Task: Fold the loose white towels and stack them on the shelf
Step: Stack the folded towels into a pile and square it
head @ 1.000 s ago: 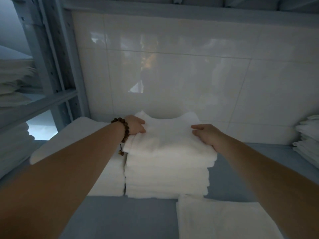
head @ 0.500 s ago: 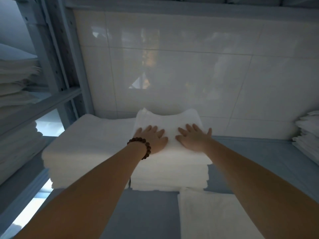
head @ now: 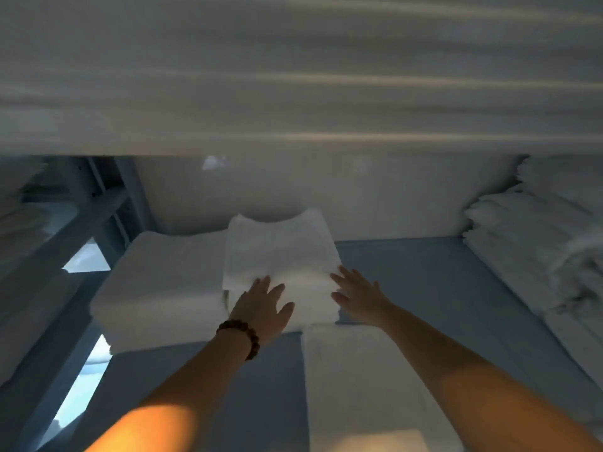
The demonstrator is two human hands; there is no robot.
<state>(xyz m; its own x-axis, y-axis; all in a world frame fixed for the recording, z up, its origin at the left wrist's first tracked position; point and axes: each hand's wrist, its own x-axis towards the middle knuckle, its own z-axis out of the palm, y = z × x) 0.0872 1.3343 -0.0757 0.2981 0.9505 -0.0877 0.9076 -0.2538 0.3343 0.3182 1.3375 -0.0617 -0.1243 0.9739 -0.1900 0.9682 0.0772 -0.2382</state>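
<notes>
Grey-blue shelf board (head: 424, 288) inside a metal rack, pale tiled wall (head: 375, 197) behind, everything softened by motion blur. Overhead, smeared light and dark bands of the upper shelf (head: 293, 76). At far left, a rack upright (head: 107, 197) with daylight showing past it. On the board, middle and toward the back, a tall stack (head: 280, 252) of folded white towels, far corners of the top towel raised a little. Just beside it on the left, a wider lower stack (head: 163, 282) of white towels. In front of the tall stack, a single folded towel (head: 352, 380) lying flat and reaching toward the camera, far end near the stack's base; touching or not, impossible to tell. Well apart on the right, a loose pile (head: 535, 243) of white towels. Left hand (head: 261, 308) flat over the tall stack's front edge, fingers straight and spread, gripping nothing, bead bracelet (head: 241, 334) round the wrist. Right hand (head: 359, 295) at the stack's front right corner, fingers straight and fanned wide, also holding nothing. Pressing or merely hovering, not clear through the blur.
</notes>
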